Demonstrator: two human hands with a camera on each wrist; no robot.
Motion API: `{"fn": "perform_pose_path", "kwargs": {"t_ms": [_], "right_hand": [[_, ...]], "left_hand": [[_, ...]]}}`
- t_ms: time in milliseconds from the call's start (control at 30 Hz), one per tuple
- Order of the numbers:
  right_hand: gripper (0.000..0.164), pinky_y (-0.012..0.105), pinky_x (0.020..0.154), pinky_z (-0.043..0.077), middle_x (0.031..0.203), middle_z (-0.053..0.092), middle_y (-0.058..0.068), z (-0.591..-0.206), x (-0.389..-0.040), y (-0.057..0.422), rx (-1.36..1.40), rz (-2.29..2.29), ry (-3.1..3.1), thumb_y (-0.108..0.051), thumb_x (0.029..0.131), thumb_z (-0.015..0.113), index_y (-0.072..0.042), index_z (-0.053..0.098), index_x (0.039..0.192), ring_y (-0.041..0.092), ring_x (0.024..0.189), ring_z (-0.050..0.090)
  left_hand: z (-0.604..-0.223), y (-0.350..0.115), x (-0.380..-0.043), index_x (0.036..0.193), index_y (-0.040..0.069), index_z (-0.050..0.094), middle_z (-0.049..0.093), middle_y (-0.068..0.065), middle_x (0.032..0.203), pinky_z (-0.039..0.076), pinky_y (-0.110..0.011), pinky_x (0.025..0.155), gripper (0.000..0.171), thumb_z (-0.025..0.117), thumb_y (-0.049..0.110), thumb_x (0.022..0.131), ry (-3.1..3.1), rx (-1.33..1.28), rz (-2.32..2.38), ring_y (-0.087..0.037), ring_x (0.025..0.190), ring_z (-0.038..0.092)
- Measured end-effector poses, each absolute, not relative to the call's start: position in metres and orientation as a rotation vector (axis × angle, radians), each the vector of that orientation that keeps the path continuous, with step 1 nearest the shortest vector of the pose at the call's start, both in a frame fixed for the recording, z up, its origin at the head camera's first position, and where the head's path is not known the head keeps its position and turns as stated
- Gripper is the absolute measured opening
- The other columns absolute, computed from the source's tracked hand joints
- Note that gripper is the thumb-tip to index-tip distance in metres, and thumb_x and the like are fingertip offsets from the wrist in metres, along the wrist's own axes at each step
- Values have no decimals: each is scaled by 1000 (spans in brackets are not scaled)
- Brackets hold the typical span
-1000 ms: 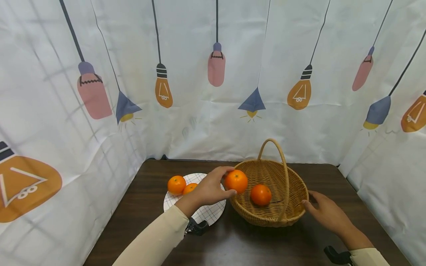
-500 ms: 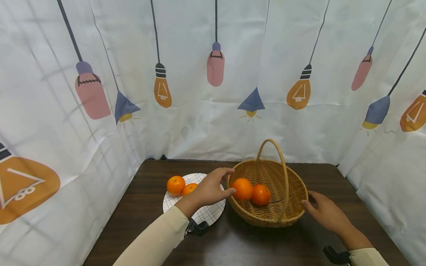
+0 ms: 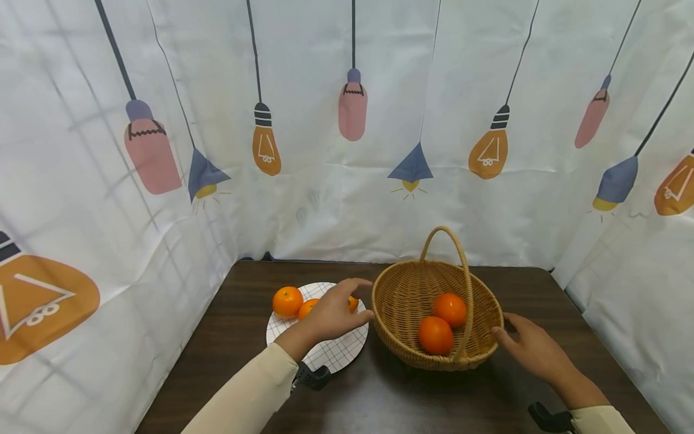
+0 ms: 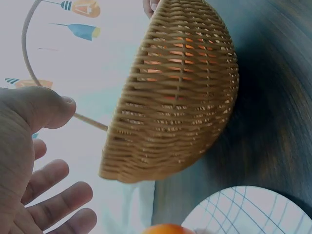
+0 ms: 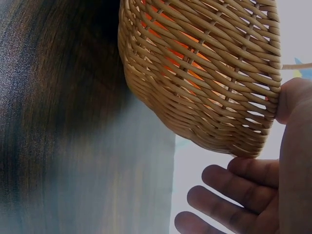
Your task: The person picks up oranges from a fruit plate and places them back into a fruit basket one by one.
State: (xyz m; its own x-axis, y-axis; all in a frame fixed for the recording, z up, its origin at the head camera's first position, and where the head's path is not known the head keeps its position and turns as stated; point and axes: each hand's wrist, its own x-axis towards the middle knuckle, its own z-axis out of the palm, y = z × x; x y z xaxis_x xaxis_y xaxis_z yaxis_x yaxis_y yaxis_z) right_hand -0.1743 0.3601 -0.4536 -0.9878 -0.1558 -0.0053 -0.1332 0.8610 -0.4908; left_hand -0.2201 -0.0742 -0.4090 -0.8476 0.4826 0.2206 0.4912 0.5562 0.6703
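Table (image 3: 379, 401), one basket (image 3: 398, 295), two oranges (image 3: 435, 336) inside

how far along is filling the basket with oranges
Done: two oranges lie in the basket. In hand: the right hand holds the basket's rim; the left hand, over the plate, holds no orange. Left: at least three oranges are on the plate, one partly hidden behind the left hand; they probably still need moving.

Head view: round white grid-patterned plate (image 3: 343, 352) partly hidden by the bare left hand (image 3: 331, 312); left wrist view: smooth, rounded orange fruit (image 4: 169, 229) cut off by the lower edge.
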Motion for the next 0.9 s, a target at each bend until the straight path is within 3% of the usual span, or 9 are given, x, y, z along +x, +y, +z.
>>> {"fn": "perform_pose_path", "kwargs": {"t_ms": [200, 500, 900], "right_hand": [[79, 63, 84, 51, 143, 47, 38, -451, -174, 361, -233, -781, 2956, -55, 105, 47, 12, 40, 148, 48, 113, 62], [78, 63, 85, 52, 143, 48, 35, -452, -176, 361, -249, -798, 2960, -54, 105, 48, 10, 40, 149, 43, 110, 64], [78, 66, 86, 49, 143, 47, 37, -450, -174, 359, -244, -759, 2990, -55, 105, 48, 10, 42, 148, 54, 121, 54]], "left_hand": [[-413, -91, -215, 142, 15, 56, 58, -3, 138, 53, -47, 96, 58, 78, 29, 91, -2794, -731, -1215, -27, 118, 60], [-419, -119, -207, 140, 14, 57, 59, -4, 136, 53, -50, 94, 58, 81, 24, 89, -2770, -588, -1311, -31, 116, 60], [-430, -143, -201, 140, 17, 59, 60, 0, 135, 54, -47, 94, 59, 83, 26, 87, -2795, -422, -1279, -25, 115, 62]]}}
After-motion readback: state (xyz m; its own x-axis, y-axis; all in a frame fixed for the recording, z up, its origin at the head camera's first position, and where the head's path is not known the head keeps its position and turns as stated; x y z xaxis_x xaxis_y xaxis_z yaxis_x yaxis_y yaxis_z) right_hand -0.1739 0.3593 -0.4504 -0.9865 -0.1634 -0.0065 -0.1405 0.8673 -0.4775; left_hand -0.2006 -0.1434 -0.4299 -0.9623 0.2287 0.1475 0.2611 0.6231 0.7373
